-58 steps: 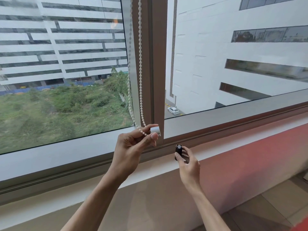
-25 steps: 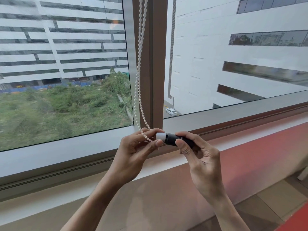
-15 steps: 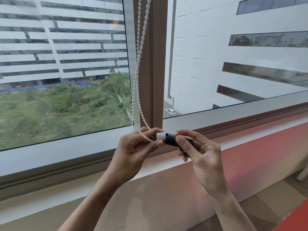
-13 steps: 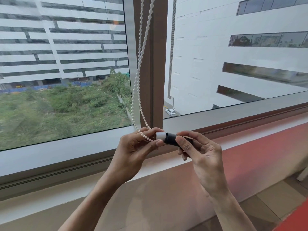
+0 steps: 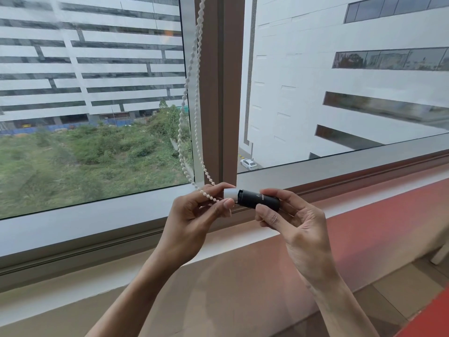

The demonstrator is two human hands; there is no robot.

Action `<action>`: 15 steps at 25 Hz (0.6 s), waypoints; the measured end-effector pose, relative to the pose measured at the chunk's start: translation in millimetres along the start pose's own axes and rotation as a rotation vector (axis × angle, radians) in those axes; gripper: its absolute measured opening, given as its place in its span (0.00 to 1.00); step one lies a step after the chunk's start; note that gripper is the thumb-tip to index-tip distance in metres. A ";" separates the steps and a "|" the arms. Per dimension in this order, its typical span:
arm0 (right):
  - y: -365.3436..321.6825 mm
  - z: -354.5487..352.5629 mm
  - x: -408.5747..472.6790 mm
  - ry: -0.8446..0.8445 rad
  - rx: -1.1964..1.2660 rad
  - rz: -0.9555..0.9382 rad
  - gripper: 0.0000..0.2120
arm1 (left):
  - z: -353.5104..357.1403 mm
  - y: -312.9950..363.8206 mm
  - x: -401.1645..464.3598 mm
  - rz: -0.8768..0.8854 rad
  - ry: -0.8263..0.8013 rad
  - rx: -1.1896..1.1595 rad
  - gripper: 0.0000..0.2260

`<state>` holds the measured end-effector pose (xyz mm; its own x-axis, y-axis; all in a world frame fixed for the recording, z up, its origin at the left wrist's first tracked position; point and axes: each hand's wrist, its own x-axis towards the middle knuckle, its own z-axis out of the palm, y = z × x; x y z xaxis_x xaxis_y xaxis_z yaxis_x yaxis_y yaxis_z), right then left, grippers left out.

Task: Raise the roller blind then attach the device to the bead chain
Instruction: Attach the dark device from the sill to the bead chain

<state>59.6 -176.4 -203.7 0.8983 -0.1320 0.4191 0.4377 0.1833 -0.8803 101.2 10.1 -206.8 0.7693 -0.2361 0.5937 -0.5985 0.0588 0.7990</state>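
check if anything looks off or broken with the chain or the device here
Nothing stands out. The bead chain hangs unbroken beside the window post, its bottom loop pinched in the left hand. The right hand holds the black device level against the white cap.

Two hands join a small device to the blind's chain at the window mullion.

Left hand (image 5: 194,215) pinches the bottom loop of the white bead chain (image 5: 192,98) together with a white cap (image 5: 230,193), thumb under, forefinger over. Right hand (image 5: 294,222) grips the black cylinder (image 5: 258,200), lying roughly level, its end butted against the cap. Chain hangs in two strands before the brown mullion (image 5: 218,93), left strand bowed outward. Grey window frame (image 5: 97,215) and pale sill (image 5: 230,244) sit behind the hands; reddish wall (image 5: 364,227) below. Outside: white buildings, overgrown lot, a white car (image 5: 248,164).
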 end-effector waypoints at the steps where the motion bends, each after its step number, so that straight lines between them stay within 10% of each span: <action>1: -0.3 0.1 0.5 0.000 -0.002 -0.008 0.10 | -0.2 0.0 0.0 -0.001 -0.003 0.005 0.09; 15: 0.2 -2.2 6.8 -0.028 -0.074 -0.078 0.09 | -2.7 -2.7 3.2 0.031 -0.009 0.087 0.09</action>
<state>65.7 -179.4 -201.6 0.8628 -0.1152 0.4922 0.5031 0.1014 -0.8582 105.9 11.8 -206.9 0.7481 -0.2443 0.6170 -0.6396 -0.0179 0.7685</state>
